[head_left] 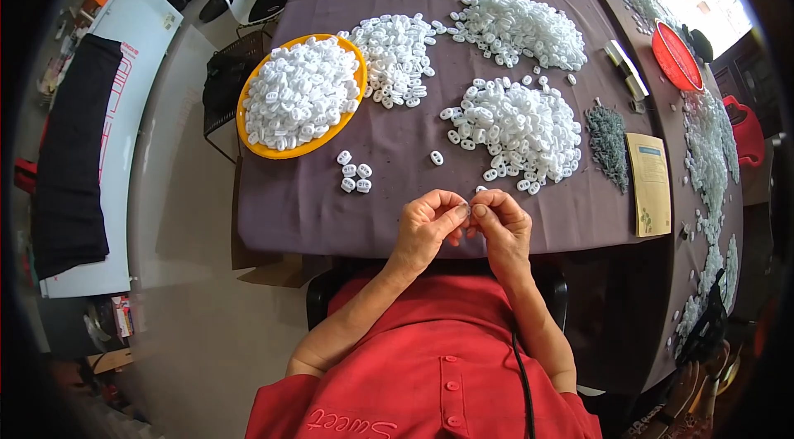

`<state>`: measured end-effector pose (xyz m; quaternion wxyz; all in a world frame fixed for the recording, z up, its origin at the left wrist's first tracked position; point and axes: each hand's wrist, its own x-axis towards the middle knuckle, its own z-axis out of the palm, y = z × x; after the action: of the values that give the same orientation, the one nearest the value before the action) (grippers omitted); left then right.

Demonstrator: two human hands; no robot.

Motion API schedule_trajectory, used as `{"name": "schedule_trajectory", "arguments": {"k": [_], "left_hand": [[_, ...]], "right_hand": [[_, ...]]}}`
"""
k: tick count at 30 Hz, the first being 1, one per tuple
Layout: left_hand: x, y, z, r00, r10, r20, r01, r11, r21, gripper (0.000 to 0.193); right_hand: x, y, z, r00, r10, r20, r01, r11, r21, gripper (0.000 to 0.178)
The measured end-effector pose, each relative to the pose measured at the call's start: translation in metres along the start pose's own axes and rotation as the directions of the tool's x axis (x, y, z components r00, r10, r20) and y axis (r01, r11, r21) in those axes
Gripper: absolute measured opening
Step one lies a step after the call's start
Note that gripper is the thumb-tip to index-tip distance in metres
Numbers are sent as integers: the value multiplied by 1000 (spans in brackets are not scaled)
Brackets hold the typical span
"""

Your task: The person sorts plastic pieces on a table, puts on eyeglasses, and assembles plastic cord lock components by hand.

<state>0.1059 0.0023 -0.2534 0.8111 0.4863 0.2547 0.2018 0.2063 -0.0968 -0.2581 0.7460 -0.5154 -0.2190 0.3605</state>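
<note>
My left hand (430,224) and my right hand (501,228) meet at the table's near edge, thumbs and fingertips pinched together. Something tiny seems to be between the fingertips, but it is too small and covered to name. Just ahead lies a single white oval plastic piece with two holes (437,158). Another white piece (480,188) is partly visible beside my right fingers. Left of my hands sits a small group of white plastic pieces (347,170). Beyond my right hand is a heap of white two-holed pieces (521,129).
A yellow basket (241,121) heaped with white pieces stands at the left. More white heaps (393,59) (521,26) lie farther back. At the right are a grey-green pile of small parts (608,145), a tan booklet (648,183) and a red basket (674,54). Another person's hands (695,381) show lower right.
</note>
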Motion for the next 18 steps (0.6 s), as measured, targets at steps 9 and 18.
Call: {"name": "schedule_trajectory", "arguments": {"k": [9, 18], "left_hand": [[-1, 1, 2, 1000, -18, -16, 18, 999, 32, 13], [0, -1, 1, 1000, -17, -8, 17, 1000, 18, 14]], "right_hand": [[0, 2, -2, 1000, -1, 31, 1, 1000, -1, 4], [0, 5, -3, 999, -18, 27, 18, 1000, -14, 3]]}}
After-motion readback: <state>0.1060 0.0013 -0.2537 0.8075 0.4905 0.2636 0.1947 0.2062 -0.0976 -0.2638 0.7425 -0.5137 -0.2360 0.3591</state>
